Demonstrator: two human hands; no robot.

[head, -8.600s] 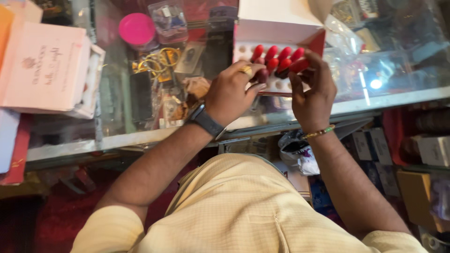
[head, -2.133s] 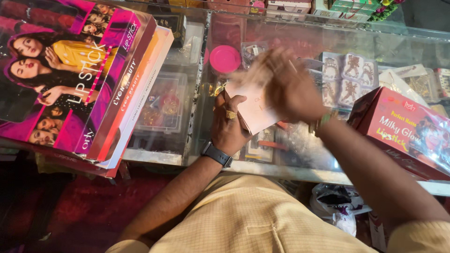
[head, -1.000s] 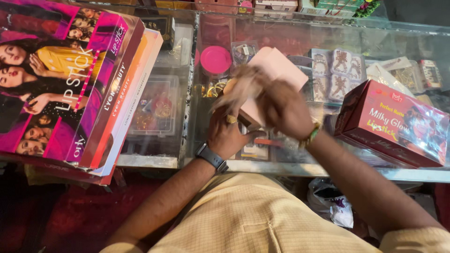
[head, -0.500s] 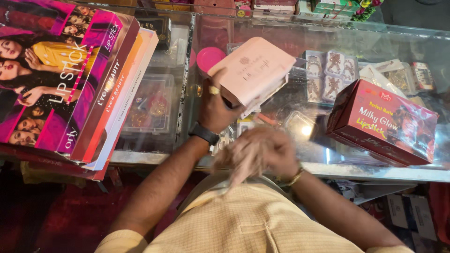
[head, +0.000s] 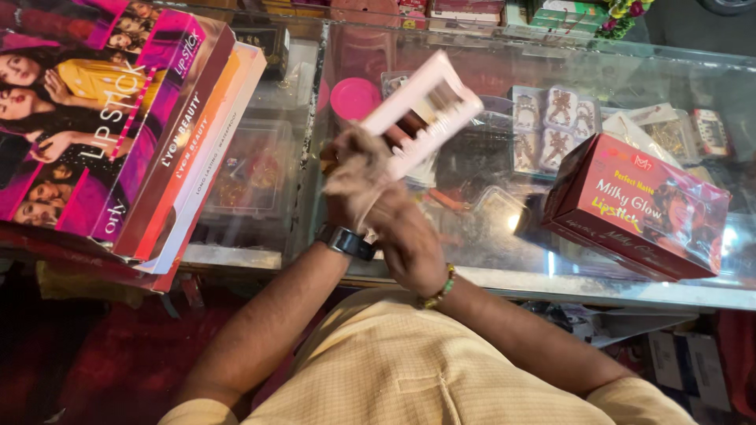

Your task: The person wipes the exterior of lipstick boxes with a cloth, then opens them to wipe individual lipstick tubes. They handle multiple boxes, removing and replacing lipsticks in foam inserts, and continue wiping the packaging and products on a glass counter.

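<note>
My left hand (head: 337, 211), with a dark watch on its wrist, holds a pale pink flat box (head: 421, 118) tilted up on edge above the glass counter (head: 504, 275). The box's open side shows dark and reddish items in a row. My right hand (head: 405, 240), with a beaded bracelet on the wrist, lies across the left hand just below the box. Its fingers are blurred by motion near the box's lower end, so their state is unclear. It hides most of the left hand.
A stack of large flat cosmetic cartons (head: 118, 126) lies at the left. A red film-wrapped box (head: 638, 208) sits on the glass at the right. Under the glass are a pink round lid (head: 354, 96) and packets of ornaments (head: 551, 118).
The pink box has turned from flat to tilted on edge in my left hand. My right hand rose from near my waist to the left hand and the box.
</note>
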